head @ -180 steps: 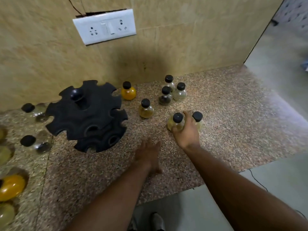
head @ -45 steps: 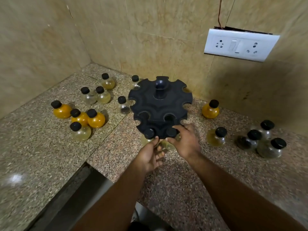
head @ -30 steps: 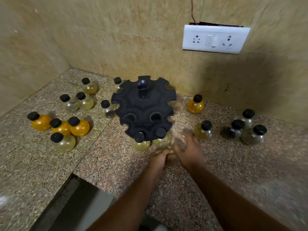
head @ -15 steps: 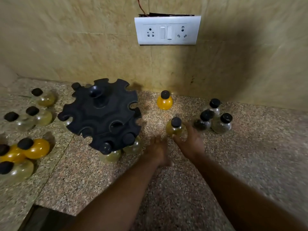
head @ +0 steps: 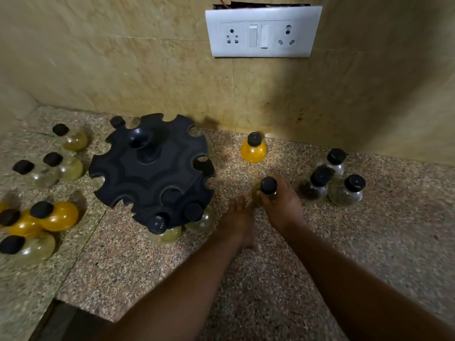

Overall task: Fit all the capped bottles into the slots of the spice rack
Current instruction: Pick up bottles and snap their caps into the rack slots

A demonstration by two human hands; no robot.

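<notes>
At 3 o'clock of the rack: the right hand [head: 283,200] wraps its grip around a yellowish capped bottle [head: 267,187] that stands on the speckled table [head: 369,242], black cap up and clear of the fingers.
Left hand: the left hand [head: 240,217] lies flat on the table just beside the right one, at its 8 o'clock, fingers loose and grasping nothing.
Step in hand: judged from the grasp, this is the pick-up of the next bottle for the black spice rack [head: 152,168].
How to do it well: hold the bulb low so the neck stays free, since the neck looks like the part that slides into a notch; carry it upright toward the rack's near rim and pick an open notch next to the two filled ones.
Use of the free hand: steadying the rack would probably help, as it may turn or shift when a neck is pushed in.
Rack state: two bottles [head: 157,226] hang at its 5 to 6 o'clock edge; the other notches in view look open.
Look of the bottle: small, round-bellied clear body, short neck, black screw cap, pale yellow contents.
Others waiting: an orange bottle [head: 253,148] at 12 o'clock of the right hand, three dark-filled bottles [head: 344,190] at its 3 o'clock, and a cluster of orange and pale bottles [head: 37,225] at 9 o'clock of the rack.
Progress: early, with most bottles on the table.
</notes>
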